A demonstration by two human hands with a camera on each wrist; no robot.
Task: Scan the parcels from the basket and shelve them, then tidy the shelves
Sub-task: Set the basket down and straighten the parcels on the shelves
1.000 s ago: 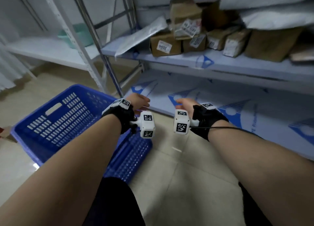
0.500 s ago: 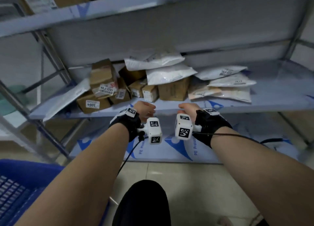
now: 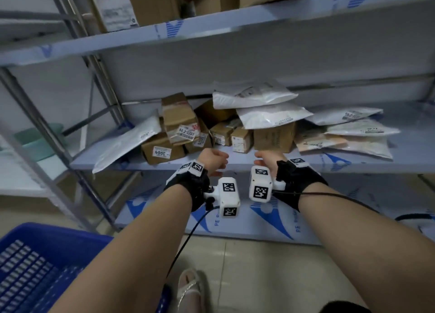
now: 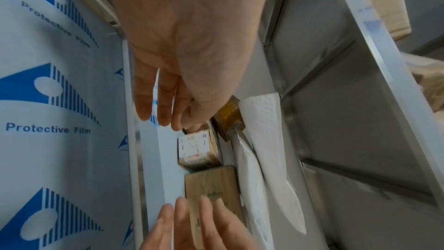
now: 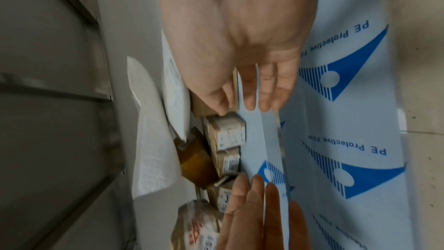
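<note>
The fingers (image 4: pixel 165 102) of the left hand (image 3: pixel 213 160) are straight and held together, those of the right hand (image 3: pixel 266 160) likewise, and neither grips anything; both hands hover side by side just in front of the middle shelf (image 3: pixel 259 163). On that shelf the parcels lie in a jumble: brown cardboard boxes (image 3: pixel 181 124) left of centre, a small labelled box (image 3: pixel 241 139) just beyond the hands, and white mailer bags (image 3: pixel 273 116) stacked over a taller box and spreading off to the right. The blue basket (image 3: pixel 47 261) stands on the floor, below and to the left of the shelf.
</note>
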